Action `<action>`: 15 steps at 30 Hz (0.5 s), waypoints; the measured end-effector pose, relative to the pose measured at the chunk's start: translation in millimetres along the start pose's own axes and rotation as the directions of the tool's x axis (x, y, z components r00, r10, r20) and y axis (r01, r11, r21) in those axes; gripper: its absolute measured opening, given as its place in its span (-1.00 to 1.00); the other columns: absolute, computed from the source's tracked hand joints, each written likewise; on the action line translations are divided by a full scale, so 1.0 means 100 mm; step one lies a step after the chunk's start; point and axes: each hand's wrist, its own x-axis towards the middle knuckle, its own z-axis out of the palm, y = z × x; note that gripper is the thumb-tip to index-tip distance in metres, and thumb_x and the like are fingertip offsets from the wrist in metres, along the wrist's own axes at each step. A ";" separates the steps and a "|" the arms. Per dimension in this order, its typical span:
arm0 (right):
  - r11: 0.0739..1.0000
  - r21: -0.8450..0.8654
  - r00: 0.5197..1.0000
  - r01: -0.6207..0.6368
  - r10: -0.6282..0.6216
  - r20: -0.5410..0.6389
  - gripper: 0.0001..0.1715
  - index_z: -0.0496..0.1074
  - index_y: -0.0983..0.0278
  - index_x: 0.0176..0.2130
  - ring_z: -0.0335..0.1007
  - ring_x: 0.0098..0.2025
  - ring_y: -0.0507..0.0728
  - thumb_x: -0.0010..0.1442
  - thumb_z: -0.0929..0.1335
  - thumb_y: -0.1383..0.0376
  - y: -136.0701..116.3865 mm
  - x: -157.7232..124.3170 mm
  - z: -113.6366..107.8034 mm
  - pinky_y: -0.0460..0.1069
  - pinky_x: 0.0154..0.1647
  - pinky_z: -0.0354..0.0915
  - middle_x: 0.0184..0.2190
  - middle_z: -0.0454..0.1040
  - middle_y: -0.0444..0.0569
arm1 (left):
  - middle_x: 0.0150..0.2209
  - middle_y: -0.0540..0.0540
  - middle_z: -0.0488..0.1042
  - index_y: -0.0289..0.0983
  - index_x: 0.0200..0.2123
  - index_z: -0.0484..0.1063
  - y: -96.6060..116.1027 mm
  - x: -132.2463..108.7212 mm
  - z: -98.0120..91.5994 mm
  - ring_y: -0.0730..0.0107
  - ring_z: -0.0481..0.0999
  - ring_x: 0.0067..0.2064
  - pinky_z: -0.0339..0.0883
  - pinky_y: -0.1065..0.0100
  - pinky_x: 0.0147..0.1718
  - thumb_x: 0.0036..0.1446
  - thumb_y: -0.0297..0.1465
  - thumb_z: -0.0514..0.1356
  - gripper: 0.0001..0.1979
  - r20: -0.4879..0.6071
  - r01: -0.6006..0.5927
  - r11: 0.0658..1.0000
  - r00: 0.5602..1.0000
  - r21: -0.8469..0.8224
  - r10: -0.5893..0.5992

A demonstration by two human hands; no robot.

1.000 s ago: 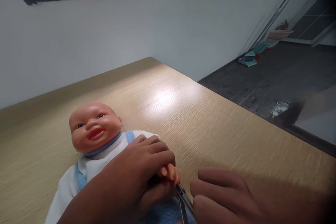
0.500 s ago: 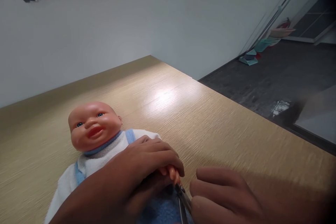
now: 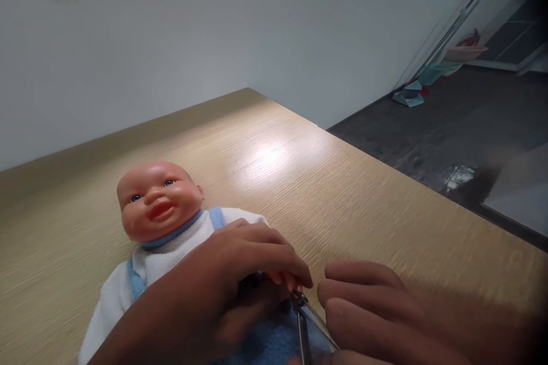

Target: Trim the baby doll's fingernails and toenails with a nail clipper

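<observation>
A baby doll [image 3: 160,202] in a white and blue outfit lies on its back on the table. My left hand [image 3: 240,262] is closed around the doll's hand [image 3: 287,279], whose small orange-pink fingers poke out between my thumb and fingers. Just below them my right hand [image 3: 368,313] grips a metal nail clipper [image 3: 305,319], its fingers curled and its thumb partly cut off at the bottom edge. The clipper's head touches or nearly touches the doll's fingertips. Its lever and body stand apart in a V.
The wooden table [image 3: 342,199] meets a white wall [image 3: 180,45] at the back. Past its right edge is a dark floor [image 3: 428,137]. A dustpan [image 3: 410,95] and a pink basin [image 3: 464,53] are by the wall at the far right.
The clipper's lever and body are spread wider than before. My right fingers have shifted slightly right. The whole view has moved a little, with my left hand still on the doll's hand.
</observation>
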 end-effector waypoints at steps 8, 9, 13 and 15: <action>0.979 0.158 0.959 0.131 -0.085 -0.269 -0.56 0.33 0.21 -0.50 0.23 -0.63 0.01 0.42 0.21 0.35 0.12 -0.03 0.38 -0.08 -0.55 0.34 -0.63 0.28 -0.22 | -0.08 0.04 0.58 -0.09 -0.05 0.54 -0.05 0.04 0.04 0.42 0.53 -0.12 0.38 0.34 -0.11 0.22 -0.63 0.19 -0.64 0.000 -0.016 1.000 1.000 -0.018 0.016; 0.979 0.167 0.963 0.120 -0.074 -0.261 -0.58 0.34 0.21 -0.49 0.24 -0.62 0.01 0.42 0.22 0.35 0.13 -0.04 0.35 -0.08 -0.55 0.36 -0.62 0.30 -0.22 | -0.07 0.04 0.58 -0.09 -0.04 0.54 -0.04 0.04 0.04 0.43 0.53 -0.12 0.38 0.34 -0.11 0.22 -0.62 0.20 -0.64 -0.003 -0.015 1.000 1.000 -0.018 0.015; 0.977 0.148 0.987 0.152 -0.143 -0.073 -0.71 0.39 0.18 -0.43 0.33 -0.57 0.01 0.36 0.35 0.28 0.18 -0.05 0.16 -0.11 -0.51 0.41 -0.55 0.38 -0.23 | -0.14 0.06 0.55 -0.14 -0.12 0.51 -0.02 0.03 0.05 0.46 0.50 -0.15 0.34 0.37 -0.16 0.22 -0.60 0.21 -0.74 -0.012 0.012 1.000 1.000 -0.002 -0.012; 0.974 0.145 0.985 0.173 -0.167 -0.052 -0.74 0.39 0.19 -0.42 0.35 -0.55 0.00 0.33 0.39 0.27 0.21 -0.04 0.09 -0.12 -0.49 0.42 -0.53 0.39 -0.23 | -0.20 0.08 0.53 -0.15 -0.17 0.48 -0.01 0.03 0.06 0.50 0.47 -0.19 0.31 0.40 -0.21 0.23 -0.59 0.19 -0.78 -0.029 0.033 0.999 0.999 0.013 -0.033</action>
